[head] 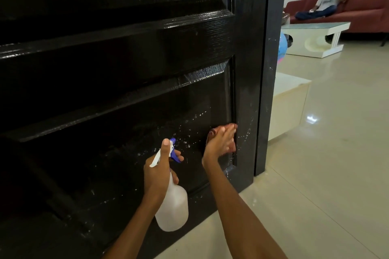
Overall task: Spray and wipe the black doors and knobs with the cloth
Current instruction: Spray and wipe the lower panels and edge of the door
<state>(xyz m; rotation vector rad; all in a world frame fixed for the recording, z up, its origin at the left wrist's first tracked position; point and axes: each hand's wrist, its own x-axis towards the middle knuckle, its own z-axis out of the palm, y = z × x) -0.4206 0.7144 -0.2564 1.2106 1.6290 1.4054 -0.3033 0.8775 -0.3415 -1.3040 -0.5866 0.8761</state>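
The black panelled door [126, 52] fills the left and middle of the view, and white spray droplets speckle its lower panel [185, 132]. My left hand [159, 172] grips the neck of a white spray bottle [173, 208], whose blue nozzle [173, 149] points at the door; my thumb lies over the top. My right hand [221, 143] holds a small reddish-brown cloth [232, 147] against the lower panel's right edge. The hand covers most of the cloth. No knob is in view.
The door's edge and black frame [267, 69] stand to the right. Past the frame are a glossy tiled floor [326, 174], a low cream block [288, 103], a white coffee table [317, 38] and a person sitting on a red sofa [366, 0].
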